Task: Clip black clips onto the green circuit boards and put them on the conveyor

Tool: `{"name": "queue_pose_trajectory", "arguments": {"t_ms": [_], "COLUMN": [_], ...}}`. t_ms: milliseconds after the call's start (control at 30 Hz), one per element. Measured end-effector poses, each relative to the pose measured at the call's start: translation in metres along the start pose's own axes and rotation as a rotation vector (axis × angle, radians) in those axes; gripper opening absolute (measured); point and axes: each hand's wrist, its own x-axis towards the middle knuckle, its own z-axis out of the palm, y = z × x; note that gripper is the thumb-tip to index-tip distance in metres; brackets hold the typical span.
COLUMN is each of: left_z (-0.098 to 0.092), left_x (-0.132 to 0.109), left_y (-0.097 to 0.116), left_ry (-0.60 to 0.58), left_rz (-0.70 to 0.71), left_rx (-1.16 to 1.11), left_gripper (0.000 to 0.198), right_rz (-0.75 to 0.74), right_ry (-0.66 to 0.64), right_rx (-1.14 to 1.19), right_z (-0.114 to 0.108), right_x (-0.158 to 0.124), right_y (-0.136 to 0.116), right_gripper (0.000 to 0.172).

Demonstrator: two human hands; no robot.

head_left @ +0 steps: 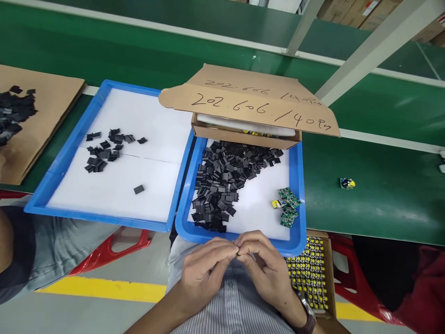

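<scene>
My left hand (211,265) and my right hand (261,263) meet at the fingertips over my lap, by the near rim of a blue tray (239,244). Both are closed in a pinch around something small and dark, mostly hidden by the fingers, whose kind I cannot make out. Inside this tray lies a big heap of small black folded pieces (222,181) on white lining. At its right side sit several green circuit boards (289,215), and a yellow component (278,204) shows beside them.
A lidded cardboard box (243,136) rests across the tray's far end. To the left, a second blue tray (104,214) holds scattered black pieces. One circuit board (347,183) lies on the green table (375,204). A box of yellow-topped parts (309,269) stands low right. People sit on both sides.
</scene>
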Motion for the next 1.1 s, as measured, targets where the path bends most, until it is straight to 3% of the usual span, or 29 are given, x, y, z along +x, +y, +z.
{"name": "queue_pose_trajectory", "arguments": {"t_ms": [233, 433, 700, 867, 1100], "left_z": [0.003, 0.01, 0.005, 0.001, 0.004], "left_x": [0.0, 0.004, 0.009, 0.01, 0.009], "left_y": [-0.002, -0.001, 0.006, 0.007, 0.009], "left_ry": [0.016, 0.143, 0.077, -0.002, 0.051], "left_rz": [-0.018, -0.083, -0.068, -0.135, -0.008], "left_rx": [-0.021, 0.006, 0.008, 0.004, 0.017], "left_gripper": [0.044, 0.035, 0.03, 0.027, 0.035], "right_rz": [0.057, 0.078, -0.014, -0.021, -0.067], "right_ry": [0.069, 0.032, -0.053, -0.118, -0.025], "right_rx": [0.075, 0.083, -0.072, -0.099, -0.166], "right_z": [0.004, -0.003, -0.016, -0.022, -0.01], "right_x": [0.004, 0.008, 0.015, 0.016, 0.013], "right_y": [0.0, 0.005, -0.003, -0.003, -0.007], "right_gripper": [0.014, 0.016, 0.016, 0.016, 0.014]}}
